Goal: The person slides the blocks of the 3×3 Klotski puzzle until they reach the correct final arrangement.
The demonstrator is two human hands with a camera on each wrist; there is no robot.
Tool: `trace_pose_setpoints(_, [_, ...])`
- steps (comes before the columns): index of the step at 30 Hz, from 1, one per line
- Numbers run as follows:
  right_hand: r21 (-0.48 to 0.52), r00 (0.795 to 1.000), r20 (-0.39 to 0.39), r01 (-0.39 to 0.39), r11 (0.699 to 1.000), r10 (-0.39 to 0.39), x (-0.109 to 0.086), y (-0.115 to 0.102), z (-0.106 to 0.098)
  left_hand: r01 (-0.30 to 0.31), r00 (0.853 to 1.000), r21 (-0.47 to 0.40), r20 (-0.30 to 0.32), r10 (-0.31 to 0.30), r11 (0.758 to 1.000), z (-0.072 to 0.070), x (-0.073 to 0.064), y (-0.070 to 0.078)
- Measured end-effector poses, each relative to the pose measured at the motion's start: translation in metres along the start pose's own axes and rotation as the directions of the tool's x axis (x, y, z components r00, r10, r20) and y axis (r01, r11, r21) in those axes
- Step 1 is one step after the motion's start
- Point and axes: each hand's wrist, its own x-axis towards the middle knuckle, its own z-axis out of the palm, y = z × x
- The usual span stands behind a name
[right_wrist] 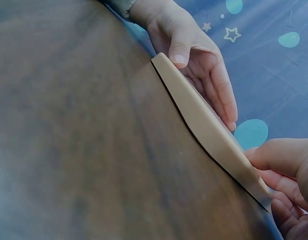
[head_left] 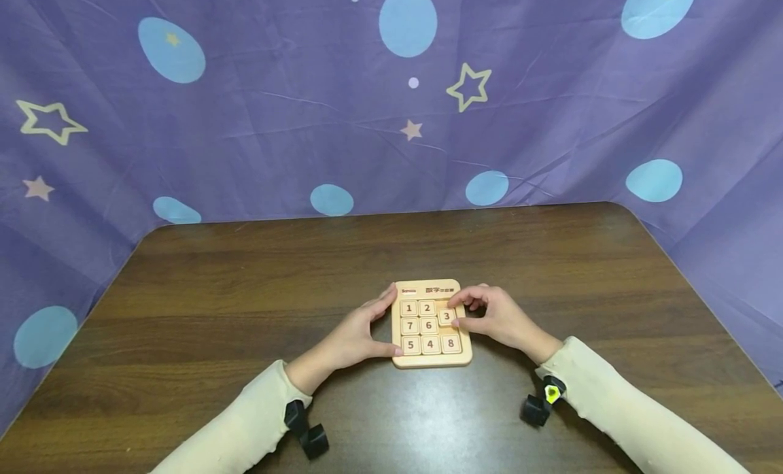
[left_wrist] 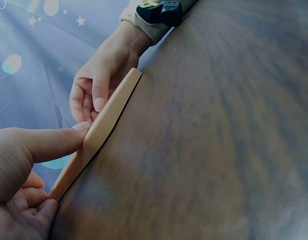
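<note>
A pale wooden number slide puzzle (head_left: pixel 431 360) lies flat on the table, its numbered tiles facing up. At its left edge my left hand (head_left: pixel 355 334) holds the frame, thumb by the lower corner and fingers by the upper one. My right hand (head_left: pixel 500 317) reaches over the right edge, with thumb and index finger at the tile marked 3 (head_left: pixel 446 316). That tile sits between the top and middle rows of the right column, with bare tray above and below it. Both wrist views show only the puzzle's side (left_wrist: pixel 106 120), so the tiles are hidden there.
The puzzle rests on a dark brown wooden table (head_left: pixel 275 270). A purple curtain (head_left: pixel 263 120) with stars and blue dots hangs behind the table and along its sides. Black wrist devices (head_left: pixel 306 430) are strapped at both pale sleeves.
</note>
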Motion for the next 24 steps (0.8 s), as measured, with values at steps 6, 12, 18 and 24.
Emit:
trace_pose_setpoints(6, [-0.015,1.000,-0.002,0.000,1.000,0.000,0.0041,0.0004,-0.0016,0.007,1.000,-0.006,0.001,-0.007,1.000,0.0004,0.0002,0.0007])
trace_pose_setpoints(12, [-0.010,1.000,-0.014,0.002,1.000,-0.002,0.0062,0.0003,-0.0018,0.007,1.000,-0.011,0.002,-0.007,1.000,-0.0001,-0.0002,0.0018])
trace_pose_setpoints(18, [-0.005,1.000,-0.025,0.005,1.000,-0.006,0.0072,0.0013,-0.0011,-0.006,1.000,-0.013,0.005,0.006,1.000,0.0000,0.0000,0.0009])
trace_pose_setpoints(24, [0.000,0.999,-0.039,0.004,1.000,-0.004,0.0079,-0.0003,-0.0007,-0.011,1.000,-0.019,0.002,0.011,1.000,0.0000,-0.0004,0.0002])
